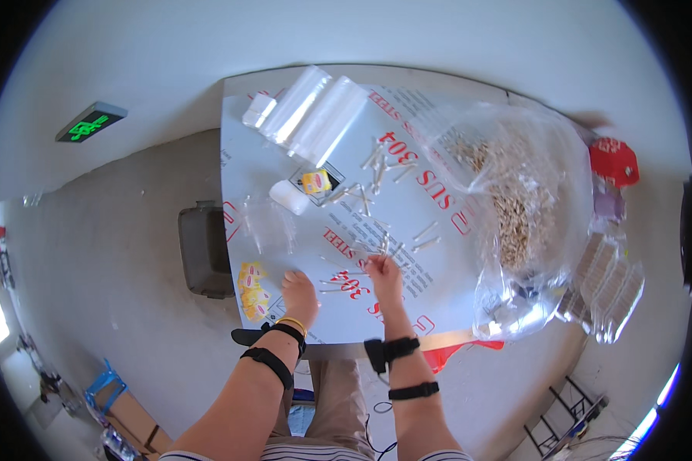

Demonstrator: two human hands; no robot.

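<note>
My left hand (pixel 300 296) is closed with its fingers curled, low over the table's near left side. Whatever it holds, if anything, is hidden. Beside it lies a group of yellow-and-white printed cards or labels (pixel 251 286). My right hand (pixel 384 275) pinches its fingers together at the near middle, right at some thin, pale wrapped sticks (pixel 386 246); what is between the fingertips is too small to make out. More such sticks (pixel 380 173) are scattered farther back. A stack of clear plastic bags (pixel 267 224) lies beyond my left hand, near a white rounded bundle (pixel 288 197) and a yellow packet (pixel 316 182).
Clear plastic rolls (pixel 327 119) lie at the table's far left. A large clear bag of small tan pieces (pixel 519 215) covers the right side. A grey bin (pixel 200 250) stands left of the table. Bundled tan packs (pixel 603 284) and a red object (pixel 614 161) sit beyond the right edge.
</note>
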